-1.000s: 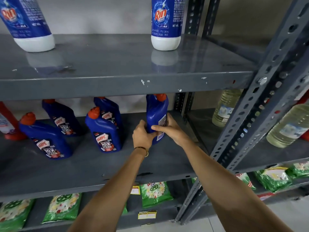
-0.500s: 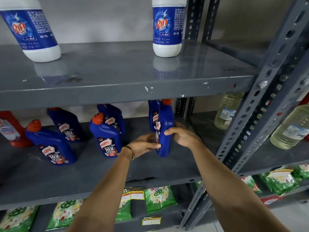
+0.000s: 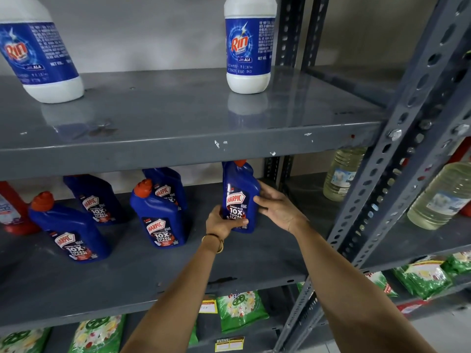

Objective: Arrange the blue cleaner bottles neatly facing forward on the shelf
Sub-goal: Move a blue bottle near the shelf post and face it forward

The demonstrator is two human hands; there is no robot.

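Several blue Harpic cleaner bottles with red caps stand on the middle grey shelf. The rightmost bottle stands upright with its label facing me. My left hand grips its lower left side and my right hand holds its right side. To the left, a front bottle has another bottle behind it. Further left stand a front bottle and a rear bottle. All labels face forward.
Two white Rin bottles stand on the upper shelf. A red bottle sits at the far left. Clear oil bottles fill the neighbouring rack right of the slotted steel post. Green packets lie on the lower shelf.
The rightmost bottle has been turned from showing its back to showing its front label. My left hand shifted down to its lower front; the view dropped slightly.
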